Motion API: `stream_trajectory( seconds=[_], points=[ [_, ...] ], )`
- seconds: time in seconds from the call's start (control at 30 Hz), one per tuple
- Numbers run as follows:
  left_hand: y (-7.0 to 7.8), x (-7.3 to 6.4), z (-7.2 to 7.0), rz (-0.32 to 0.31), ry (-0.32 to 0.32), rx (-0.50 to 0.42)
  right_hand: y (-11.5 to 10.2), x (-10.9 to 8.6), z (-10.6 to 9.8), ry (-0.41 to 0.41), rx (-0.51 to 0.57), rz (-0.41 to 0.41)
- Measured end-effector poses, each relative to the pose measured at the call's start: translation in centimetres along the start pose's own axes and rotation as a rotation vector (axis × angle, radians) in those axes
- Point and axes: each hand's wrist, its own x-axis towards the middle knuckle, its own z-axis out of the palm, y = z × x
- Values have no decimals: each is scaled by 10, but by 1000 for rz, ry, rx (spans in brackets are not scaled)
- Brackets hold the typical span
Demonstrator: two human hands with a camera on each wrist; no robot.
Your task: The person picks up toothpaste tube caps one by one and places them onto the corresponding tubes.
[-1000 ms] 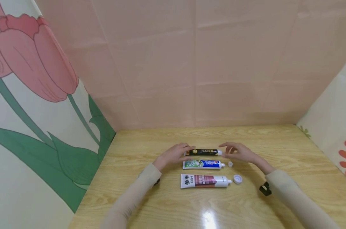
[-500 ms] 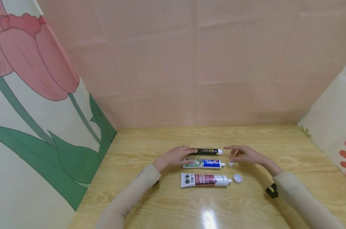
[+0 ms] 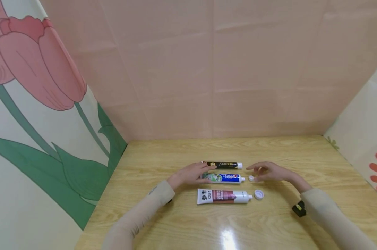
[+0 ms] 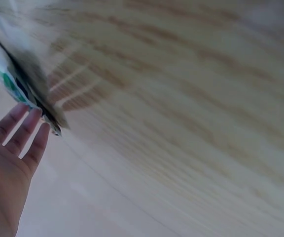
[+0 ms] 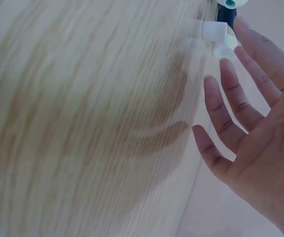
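Note:
Three toothpaste tubes lie in parallel on the table. Farthest is a black toothpaste tube with its white cap on. The middle one is a green and blue toothpaste tube, uncapped. Nearest is a white and maroon toothpaste tube with a bare nozzle. My left hand reaches over the tail ends of the far two tubes, fingers extended. Its fingertips overlap the green-printed tube in the left wrist view. My right hand hovers with relaxed fingers beside a small white cap, its thumb close to the cap.
A larger white cap lies just right of the nearest tube's nozzle. The wooden table meets a pink cloth backdrop at the back. Panels printed with flowers stand on both sides.
My right hand has drawn back from the black tube's cap, right and slightly nearer, to the small white cap. My left hand has slid slightly nearer, over the green and blue tube's tail.

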Motion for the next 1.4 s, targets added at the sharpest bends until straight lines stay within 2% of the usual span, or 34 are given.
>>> stream_trajectory(
  seconds=[0.13,0.23,0.47,0.57,0.77,1.17,1.4],
  points=[
    [2,-1,1,-14,-24,-17,1,0,0,-22,15,-17],
    [3,-1,2,-1,-29,-8,-1,0,1,-29,13,-16],
    [5,3,6,38,-20,71,-6,3,4,-59,33,-17],
    [5,5,10,50,-12,111,-8,4,5,-68,45,10],
    [5,10,14,63,-20,180,-9,5,7,-65,16,76],
    [6,14,17,76,0,243,-6,8,9,-55,-31,77],
    [6,17,17,72,13,238,-1,9,11,-51,-34,68]
  ],
)
